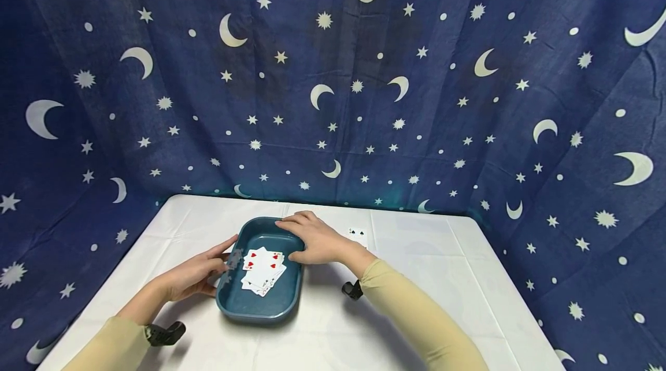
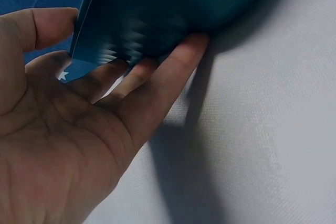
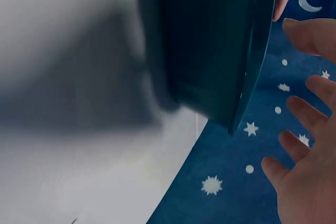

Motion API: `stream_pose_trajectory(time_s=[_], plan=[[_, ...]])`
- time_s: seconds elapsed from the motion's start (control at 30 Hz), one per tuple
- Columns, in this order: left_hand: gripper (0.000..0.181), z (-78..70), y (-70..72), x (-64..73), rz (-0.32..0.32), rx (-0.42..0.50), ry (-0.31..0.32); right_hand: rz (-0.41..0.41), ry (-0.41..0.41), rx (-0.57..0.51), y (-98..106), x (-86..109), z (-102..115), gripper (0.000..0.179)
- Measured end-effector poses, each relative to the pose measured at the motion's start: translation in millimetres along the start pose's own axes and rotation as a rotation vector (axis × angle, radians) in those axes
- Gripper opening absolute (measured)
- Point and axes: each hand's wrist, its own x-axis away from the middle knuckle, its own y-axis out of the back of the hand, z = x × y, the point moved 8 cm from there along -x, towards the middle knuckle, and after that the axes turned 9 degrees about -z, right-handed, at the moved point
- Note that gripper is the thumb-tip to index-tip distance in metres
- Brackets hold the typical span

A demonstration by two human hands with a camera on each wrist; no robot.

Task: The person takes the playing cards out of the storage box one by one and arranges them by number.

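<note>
A dark blue-green rounded tray point(image 1: 267, 319) stands on the white table, holding a loose pile of playing cards point(image 1: 264, 270), red hearts showing on one near the top. My left hand point(image 1: 195, 275) is at the tray's left side. In the left wrist view, that hand's fingers point(image 2: 176, 66) are mostly straight and meet the tray's outer wall and rim. My right hand point(image 1: 322, 241) reaches over the far right corner, fingers spread. From the right wrist, its fingertips point(image 3: 297, 30) appear apart from the tray wall point(image 3: 210, 51).
Another playing card point(image 1: 358, 235) with black spades lies on the white table point(image 1: 416, 290), partly behind the right forearm. Black wrist devices point(image 1: 165, 333) hang under both wrists. A blue curtain point(image 1: 333, 111) with moons and stars surrounds the table's back and sides.
</note>
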Motion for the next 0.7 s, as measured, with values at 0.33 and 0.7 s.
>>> stream_pose_trajectory(time_s=[0.33, 0.7], plan=[[0.081, -0.8, -0.7, 0.9, 0.008, 0.000, 0.003, 0.144, 0.056, 0.124, -30, -15.9, 20, 0.056], [0.081, -0.3, -1.7, 1.6, 0.020, 0.001, -0.004, 0.353, 0.059, 0.228, -62, -21.1, 37, 0.046]])
